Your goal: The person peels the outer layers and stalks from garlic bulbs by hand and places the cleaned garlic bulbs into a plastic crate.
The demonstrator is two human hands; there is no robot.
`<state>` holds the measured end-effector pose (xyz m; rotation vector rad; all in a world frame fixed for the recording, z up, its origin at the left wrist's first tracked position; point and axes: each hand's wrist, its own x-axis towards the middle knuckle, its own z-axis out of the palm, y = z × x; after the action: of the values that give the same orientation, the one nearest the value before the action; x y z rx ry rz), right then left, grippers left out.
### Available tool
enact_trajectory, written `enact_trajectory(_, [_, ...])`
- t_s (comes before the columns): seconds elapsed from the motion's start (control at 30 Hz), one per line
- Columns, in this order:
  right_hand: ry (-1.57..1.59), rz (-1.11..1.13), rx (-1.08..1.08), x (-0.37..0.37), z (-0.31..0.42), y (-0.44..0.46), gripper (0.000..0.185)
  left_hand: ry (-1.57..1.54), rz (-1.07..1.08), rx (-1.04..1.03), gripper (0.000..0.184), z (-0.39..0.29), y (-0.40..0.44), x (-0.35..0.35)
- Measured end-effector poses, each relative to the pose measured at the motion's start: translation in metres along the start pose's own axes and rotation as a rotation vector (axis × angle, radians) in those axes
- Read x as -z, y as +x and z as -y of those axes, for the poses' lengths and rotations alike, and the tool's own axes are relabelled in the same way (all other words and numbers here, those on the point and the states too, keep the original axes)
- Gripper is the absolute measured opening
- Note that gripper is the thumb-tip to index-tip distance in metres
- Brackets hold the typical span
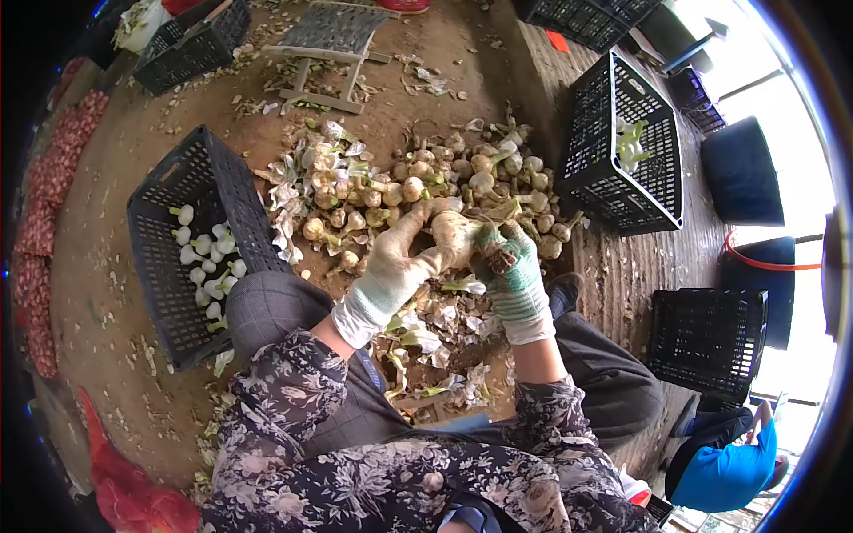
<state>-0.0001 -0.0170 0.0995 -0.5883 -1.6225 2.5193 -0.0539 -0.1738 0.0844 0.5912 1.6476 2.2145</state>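
Both hands wear dirty, pale-and-green work gloves and meet in front of the body. My left hand [395, 271] has its fingers wrapped round a garlic bulb [455, 235]. My right hand [514, 275] is closed at the bulb's right side, by the root end; a brown clump of roots shows at its fingers, and whether it grips a tool is hidden. Beyond the hands a heap of untrimmed garlic [413, 188] lies on the ground. Loose peeled skins [426, 342] are scattered below the hands, between the legs.
A black crate [244, 209] with clean white bulbs stands at the left. Another crate [586, 133] holding garlic is at the upper right, an empty-looking crate [708, 342] at the right. A low stool [329, 35] stands ahead. A person in blue [724, 471] sits at the lower right.
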Motion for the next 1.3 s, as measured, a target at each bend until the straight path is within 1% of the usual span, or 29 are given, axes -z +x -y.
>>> enact_trajectory(0.07, [-0.100, -0.004, 0.021, 0.000, 0.003, -0.003, 0.017, -0.042, 0.041, 0.035, 0.046, -0.010, 0.001, -0.002])
enact_trajectory(0.17, [-0.142, -0.013, 0.033, -0.004, 0.010, -0.009, 0.019, -0.279, 0.086, 0.191, 0.052, -0.013, 0.002, -0.001])
enact_trajectory(0.2, [-0.135, -0.010, 0.020, -0.005, 0.012, -0.012, 0.020, -0.220, 0.067, 0.161, 0.047, -0.012, 0.002, -0.003])
enact_trajectory(0.23, [-0.127, -0.007, 0.008, -0.006, 0.013, -0.015, 0.020, -0.283, 0.120, 0.158, 0.044, -0.010, 0.004, -0.003])
enact_trajectory(0.3, [-0.239, -0.046, 0.082, -0.001, 0.004, -0.013, 0.019, -0.409, 0.220, 0.150, 0.043, -0.005, 0.008, 0.001])
enact_trajectory(0.33, [-0.269, -0.056, 0.121, -0.001, 0.002, -0.014, 0.018, -0.608, 0.147, 0.327, 0.046, -0.006, 0.003, -0.001])
enact_trajectory(0.37, [-0.299, -0.066, 0.161, 0.001, -0.003, -0.014, 0.018, -0.625, 0.097, 0.382, 0.046, -0.006, 0.004, -0.004])
enact_trajectory(0.4, [-0.209, -0.044, 0.167, 0.007, -0.009, -0.008, 0.020, -0.641, 0.047, 0.436, 0.047, -0.007, 0.005, -0.008])
enact_trajectory(0.43, [-0.096, -0.036, 0.116, 0.011, -0.011, -0.007, 0.019, -0.656, -0.003, 0.490, 0.048, -0.008, 0.008, -0.012])
enact_trajectory(0.47, [0.016, -0.026, 0.064, 0.012, -0.009, -0.006, 0.018, -0.576, -0.106, 0.440, 0.046, -0.001, 0.010, -0.016])
enact_trajectory(0.5, [0.127, -0.016, 0.010, 0.009, -0.006, -0.007, 0.017, -0.890, 0.097, 0.550, 0.045, 0.010, 0.014, -0.011])
enact_trajectory(0.57, [-0.019, -0.048, 0.081, -0.004, 0.000, -0.012, 0.017, -1.512, 0.527, 0.749, 0.043, 0.027, 0.030, 0.002])
enact_trajectory(0.63, [-0.259, 0.035, 0.163, -0.005, 0.000, -0.011, 0.017, -1.385, 0.433, 0.676, 0.041, 0.032, 0.025, 0.003])
enact_trajectory(0.67, [-0.292, 0.068, 0.220, -0.003, -0.001, -0.010, 0.017, -0.940, 0.130, 0.506, 0.041, 0.011, 0.013, -0.007])
enact_trajectory(0.7, [-0.324, 0.100, 0.277, 0.000, -0.002, -0.010, 0.017, -0.453, 0.110, 0.277, 0.049, 0.008, 0.008, -0.006])
enact_trajectory(0.73, [-0.355, 0.131, 0.334, 0.003, -0.003, -0.011, 0.016, 0.067, 0.006, 0.110, 0.058, 0.005, 0.004, -0.005])
enact_trajectory(0.77, [-0.218, 0.141, 0.239, 0.005, -0.002, -0.013, 0.016, -0.052, 0.052, 0.233, 0.057, 0.005, 0.002, -0.002])
enact_trajectory(0.83, [0.215, 0.161, -0.016, 0.028, -0.009, -0.007, 0.016, -0.298, 0.142, 0.473, 0.056, -0.001, 0.000, -0.001])
enact_trajectory(0.87, [0.328, 0.118, -0.034, 0.022, -0.012, -0.010, 0.017, -0.326, 0.298, 0.579, 0.059, -0.022, 0.003, -0.001])
enact_trajectory(0.9, [0.443, 0.074, -0.052, 0.016, -0.014, -0.013, 0.018, -0.449, 0.322, 0.486, 0.061, -0.005, 0.002, 0.000])
enact_trajectory(0.97, [0.346, -0.013, -0.005, 0.017, -0.016, -0.014, 0.013, -0.418, 0.119, 0.584, 0.064, -0.013, 0.002, -0.010])
enact_trajectory(1.0, [0.207, -0.040, 0.052, 0.014, -0.015, -0.013, 0.013, -0.821, 0.249, 0.721, 0.059, 0.005, 0.008, -0.004])
enact_trajectory(1.03, [0.070, -0.069, 0.108, 0.011, -0.013, -0.012, 0.012, -1.227, 0.381, 0.847, 0.056, 0.037, 0.017, 0.006])
enact_trajectory(1.07, [-0.068, -0.099, 0.164, 0.007, -0.011, -0.012, 0.012, -1.637, 0.514, 0.960, 0.056, 0.055, 0.023, 0.012])
enact_trajectory(1.17, [-0.183, -0.014, 0.067, -0.012, 0.017, -0.029, 0.010, -0.131, 0.031, 0.284, 0.047, -0.015, -0.005, -0.015])
enact_trajectory(1.2, [-0.045, -0.042, -0.063, -0.002, 0.026, -0.026, 0.010, -0.412, 0.132, 0.344, 0.060, -0.020, 0.000, -0.008])
enact_trajectory(1.23, [0.185, 0.030, -0.100, 0.019, 0.005, -0.017, 0.011, -0.685, 0.348, 0.552, 0.064, -0.030, 0.001, -0.002])
enact_trajectory(1.3, [0.554, -0.252, -0.273, 0.012, 0.006, -0.018, 0.012, -0.577, 0.215, 0.426, 0.065, -0.022, 0.002, -0.009])
